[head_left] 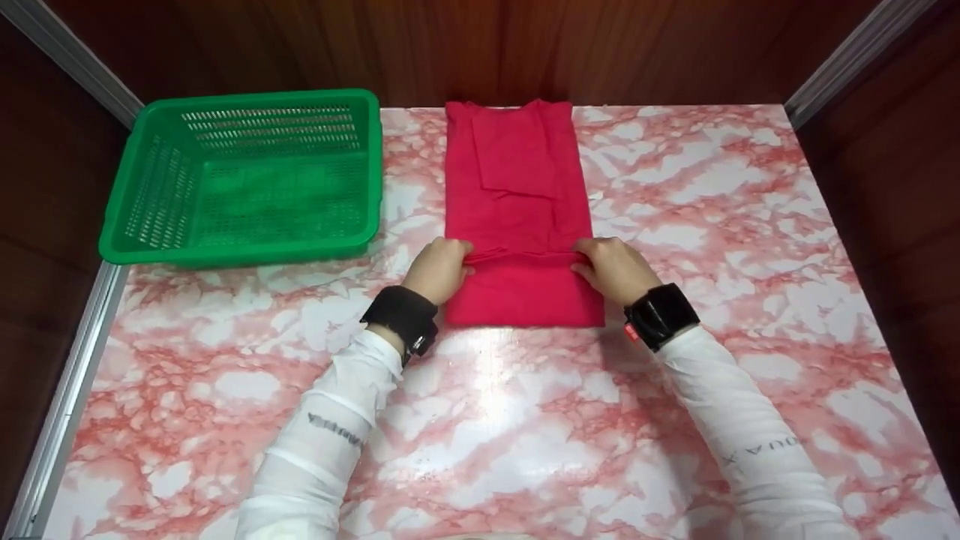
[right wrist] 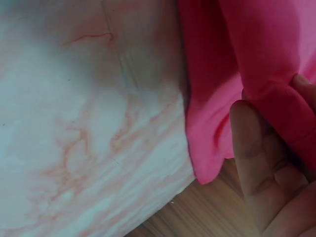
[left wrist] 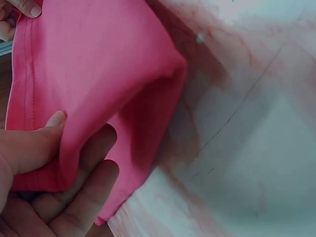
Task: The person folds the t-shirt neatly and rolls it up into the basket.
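A red shirt (head_left: 517, 292), folded into a long narrow shape, lies on the table with its neck end at the back wall. Folded sleeve flaps (head_left: 514, 150) rest on its upper part. At the left side of a crosswise edge, my left hand (head_left: 441, 268) pinches the cloth between thumb and fingers. My right hand (head_left: 616, 268) pinches the same edge at the right side. In the left wrist view a stitched hem (left wrist: 28, 89) runs along the cloth by the left thumb. The right wrist view has cloth (right wrist: 269, 64) draped over the right fingers (right wrist: 247, 143).
A green plastic basket (head_left: 371, 187) with slotted walls stands at the back left, nothing in it. The table (head_left: 480, 435) has a red-and-white marbled top. Brown wood-grain panels (head_left: 480, 45) enclose it at the back and both sides, with metal strips (head_left: 71, 390) at the corners.
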